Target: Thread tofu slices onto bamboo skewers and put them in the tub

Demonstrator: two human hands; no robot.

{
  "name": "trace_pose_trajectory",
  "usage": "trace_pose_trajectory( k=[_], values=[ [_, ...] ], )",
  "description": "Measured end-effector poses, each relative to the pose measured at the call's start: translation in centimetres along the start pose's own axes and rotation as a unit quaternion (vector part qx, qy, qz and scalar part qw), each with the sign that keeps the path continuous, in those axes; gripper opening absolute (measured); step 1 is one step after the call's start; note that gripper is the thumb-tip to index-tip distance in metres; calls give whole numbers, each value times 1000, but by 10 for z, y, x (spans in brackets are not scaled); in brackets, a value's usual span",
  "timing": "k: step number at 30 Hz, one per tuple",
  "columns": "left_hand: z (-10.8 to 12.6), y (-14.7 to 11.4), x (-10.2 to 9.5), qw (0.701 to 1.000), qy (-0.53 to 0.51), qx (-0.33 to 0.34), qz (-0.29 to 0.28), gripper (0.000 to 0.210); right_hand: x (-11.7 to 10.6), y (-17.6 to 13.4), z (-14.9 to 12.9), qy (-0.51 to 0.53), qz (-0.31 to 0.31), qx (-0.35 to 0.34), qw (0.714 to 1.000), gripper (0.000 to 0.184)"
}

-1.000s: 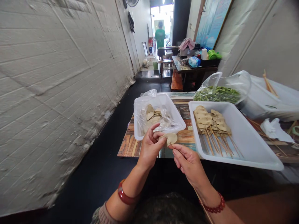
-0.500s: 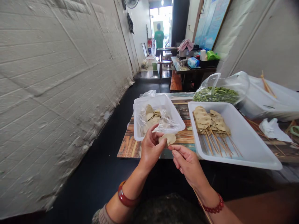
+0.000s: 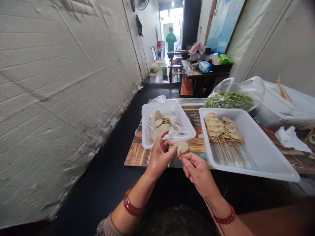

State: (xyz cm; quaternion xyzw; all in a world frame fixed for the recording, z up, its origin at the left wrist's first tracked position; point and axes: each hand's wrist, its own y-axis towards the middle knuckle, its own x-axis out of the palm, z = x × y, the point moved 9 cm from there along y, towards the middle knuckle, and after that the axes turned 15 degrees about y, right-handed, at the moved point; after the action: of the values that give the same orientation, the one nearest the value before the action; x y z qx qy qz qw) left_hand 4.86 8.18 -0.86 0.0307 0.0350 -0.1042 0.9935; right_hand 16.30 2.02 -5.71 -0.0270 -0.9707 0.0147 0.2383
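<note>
Bricks painted white make up the big wall (image 3: 54,98) that fills the left side of the frame. Next comes the striped wooden table (image 3: 134,155), in the middle and right. On it, at the right, sits a big white tray (image 3: 261,150) with flat tan pieces (image 3: 216,126) on thin sticks (image 3: 220,150), and the bare stick ends point to the bottom of the frame. A white tray that looks smaller (image 3: 183,113) sits near the middle, with clear plastic (image 3: 176,131) around more tan slices (image 3: 163,122). Behind the big tray is a clear bag of green food (image 3: 228,100). Low in the middle, the left hand (image 3: 159,154) pinches one soft slice (image 3: 182,148) between thumb and fingers. The right hand (image 3: 197,167) is closed on a long stick (image 3: 213,216), close to its tip. The soft slice is in the middle of the frame, held up off the table. I can't tell how far the long stick goes into it. It looks light and bendy, maybe damp and slippery, and a hard pull could tear it. Its flat part seems best to hold, gently. The long stick looks stiff but easy to snap, so holding near the tip should keep it steady.
</note>
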Motion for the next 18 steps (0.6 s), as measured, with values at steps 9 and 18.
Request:
trace_pose_trajectory(
  k=[9,18],
  values=[
    [0,0,3,999,-2,5,-47,67,0,3,5,34,-7,5,999,26],
    [2,-1,-6,1000,-16,-10,-1,60,0,1,2,25,-2,7,1000,24]
  ],
)
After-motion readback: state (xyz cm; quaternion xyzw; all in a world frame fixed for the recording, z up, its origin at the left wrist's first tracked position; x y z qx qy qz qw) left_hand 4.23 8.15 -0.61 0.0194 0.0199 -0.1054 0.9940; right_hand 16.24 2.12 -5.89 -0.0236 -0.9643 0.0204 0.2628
